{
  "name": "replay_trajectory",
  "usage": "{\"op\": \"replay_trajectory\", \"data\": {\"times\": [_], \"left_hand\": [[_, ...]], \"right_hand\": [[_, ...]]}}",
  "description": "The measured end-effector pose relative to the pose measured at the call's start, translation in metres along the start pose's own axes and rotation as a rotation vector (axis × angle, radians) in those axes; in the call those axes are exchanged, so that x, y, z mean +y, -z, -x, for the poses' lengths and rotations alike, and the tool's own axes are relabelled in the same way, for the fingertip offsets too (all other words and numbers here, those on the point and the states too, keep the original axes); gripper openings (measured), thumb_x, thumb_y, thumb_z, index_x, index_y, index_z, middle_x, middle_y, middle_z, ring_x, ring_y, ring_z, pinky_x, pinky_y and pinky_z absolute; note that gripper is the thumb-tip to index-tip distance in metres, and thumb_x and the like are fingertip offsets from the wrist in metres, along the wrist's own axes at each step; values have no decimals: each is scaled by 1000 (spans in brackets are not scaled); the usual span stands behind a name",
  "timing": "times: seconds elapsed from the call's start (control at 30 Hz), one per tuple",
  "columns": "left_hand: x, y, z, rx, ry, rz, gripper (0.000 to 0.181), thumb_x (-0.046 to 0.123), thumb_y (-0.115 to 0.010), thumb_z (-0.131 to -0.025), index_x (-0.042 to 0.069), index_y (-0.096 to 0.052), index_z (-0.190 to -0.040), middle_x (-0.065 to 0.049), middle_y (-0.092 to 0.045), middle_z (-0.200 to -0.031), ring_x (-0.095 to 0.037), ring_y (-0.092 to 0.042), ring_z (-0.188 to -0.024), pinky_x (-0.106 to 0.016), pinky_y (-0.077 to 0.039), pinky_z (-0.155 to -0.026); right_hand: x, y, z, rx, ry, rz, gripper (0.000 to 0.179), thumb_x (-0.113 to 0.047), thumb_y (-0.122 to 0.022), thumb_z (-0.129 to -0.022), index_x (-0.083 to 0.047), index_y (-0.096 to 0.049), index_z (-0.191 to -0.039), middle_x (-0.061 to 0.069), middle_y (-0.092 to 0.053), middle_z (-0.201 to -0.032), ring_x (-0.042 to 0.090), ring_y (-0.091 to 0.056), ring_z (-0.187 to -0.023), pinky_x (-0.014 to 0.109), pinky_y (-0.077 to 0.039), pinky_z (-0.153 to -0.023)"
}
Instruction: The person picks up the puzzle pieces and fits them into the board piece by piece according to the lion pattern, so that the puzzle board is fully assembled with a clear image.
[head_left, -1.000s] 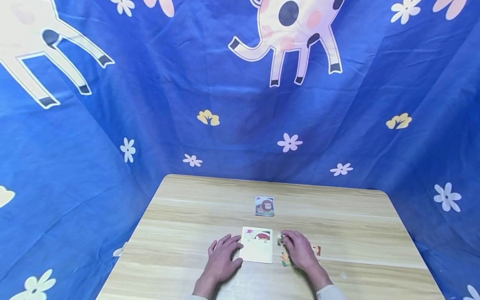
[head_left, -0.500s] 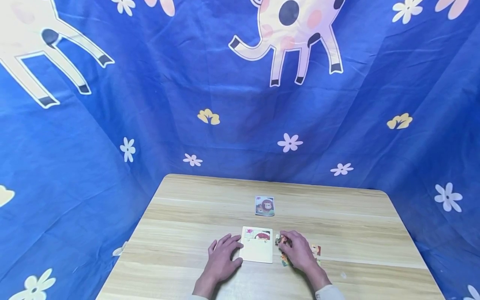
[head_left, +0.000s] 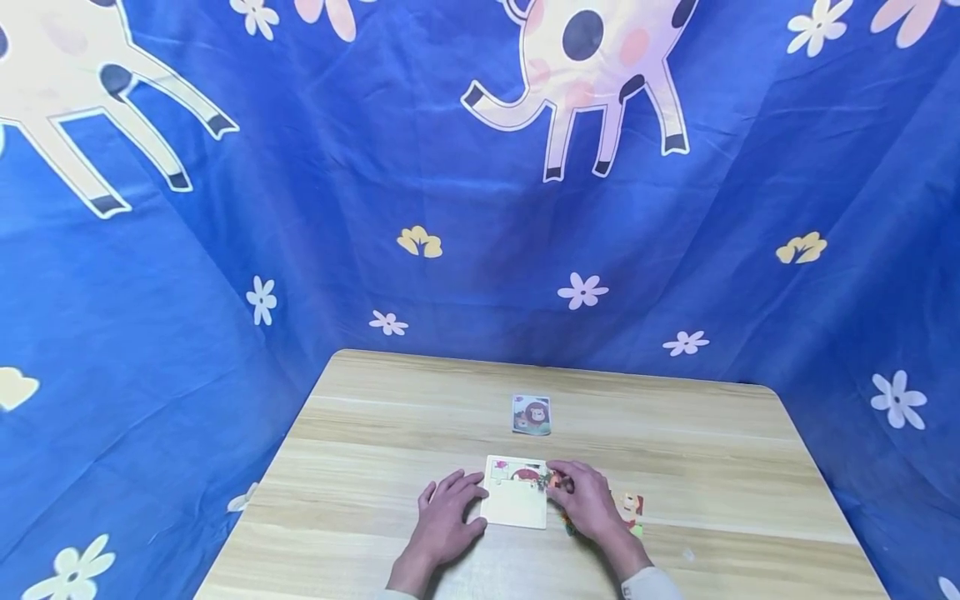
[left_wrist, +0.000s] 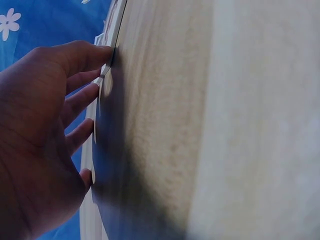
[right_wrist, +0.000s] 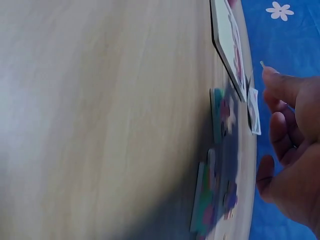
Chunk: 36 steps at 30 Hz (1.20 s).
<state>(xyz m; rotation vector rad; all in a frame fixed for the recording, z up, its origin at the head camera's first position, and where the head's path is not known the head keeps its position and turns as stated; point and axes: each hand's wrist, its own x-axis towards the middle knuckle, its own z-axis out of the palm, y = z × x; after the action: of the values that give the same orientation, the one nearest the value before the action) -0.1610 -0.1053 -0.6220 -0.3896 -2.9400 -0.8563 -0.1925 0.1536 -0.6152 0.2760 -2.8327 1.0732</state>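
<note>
A square, pale puzzle tray (head_left: 517, 507) lies on the table, its top strip filled with picture pieces and its lower part bare. My left hand (head_left: 447, 518) rests along the tray's left edge, and its extended fingers and thumb (left_wrist: 104, 52) touch that side. At the tray's upper right edge, my right hand (head_left: 591, 502) pinches a small puzzle piece (head_left: 553, 481) between thumb and fingers. Much of that piece is covered by the fingers; only a thin edge shows in the right wrist view.
Loose puzzle pieces (head_left: 632, 507) lie right of the tray, some partly hidden under my right hand. A lion picture card (head_left: 532, 415) lies beyond the tray on the wooden table (head_left: 405, 417). A blue patterned cloth (head_left: 480, 275) hangs around the table.
My right hand has picked the puzzle piece up and moved it left to the tray's right edge. The left hand stays on the tray. The head view has shifted slightly.
</note>
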Motion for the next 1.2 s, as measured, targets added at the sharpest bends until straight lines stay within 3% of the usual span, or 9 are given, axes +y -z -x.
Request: {"op": "replay_trajectory", "data": {"times": [0.13,0.27,0.47,0.6,0.93,1.2], "left_hand": [[0,-1,0,4,-1,-10,34,29,-69,-75,26,-66,-108,10,-57,-138,-27,-43,-135,-68,-22,-107],[-1,-2,0,10,5,-22,37,30,-70,-74,26,-66,-111,10,-57,-137,-26,-44,-135,-68,-23,-107],[-2,-5,0,33,7,-16,39,29,-71,-72,24,-64,-111,10,-58,-136,-25,-45,-133,-67,-23,-105],[-2,-5,1,47,-2,-12,36,29,-71,-72,25,-65,-107,10,-58,-136,-26,-46,-132,-67,-23,-104],[-2,-3,0,10,20,-1,37,31,-70,-73,25,-65,-109,10,-57,-138,-25,-44,-135,-66,-21,-107],[-2,-3,1,19,6,-6,36,30,-71,-73,24,-65,-108,9,-57,-137,-26,-45,-133,-68,-23,-106]], "right_hand": [[-5,-4,-1,-10,21,21,44,-29,-80,-75,-27,-67,-117,-12,-64,-100,2,-54,-81,23,-48,-74],[-11,-8,-1,-45,31,26,42,-31,-78,-76,-31,-67,-117,-15,-57,-95,2,-48,-76,19,-40,-67],[-18,-15,-3,-66,65,8,42,-30,-77,-78,-31,-67,-118,-15,-55,-96,6,-54,-86,26,-45,-79],[-22,-20,-4,-72,90,35,41,-30,-76,-78,-29,-67,-118,-15,-53,-93,5,-53,-87,33,-41,-84],[-28,-31,-7,-97,105,96,41,-34,-75,-79,-30,-67,-119,-16,-50,-92,2,-48,-88,27,-36,-79],[-31,-39,-9,-103,142,145,40,-37,-74,-80,-31,-67,-119,-17,-51,-93,5,-50,-91,27,-35,-77]]}}
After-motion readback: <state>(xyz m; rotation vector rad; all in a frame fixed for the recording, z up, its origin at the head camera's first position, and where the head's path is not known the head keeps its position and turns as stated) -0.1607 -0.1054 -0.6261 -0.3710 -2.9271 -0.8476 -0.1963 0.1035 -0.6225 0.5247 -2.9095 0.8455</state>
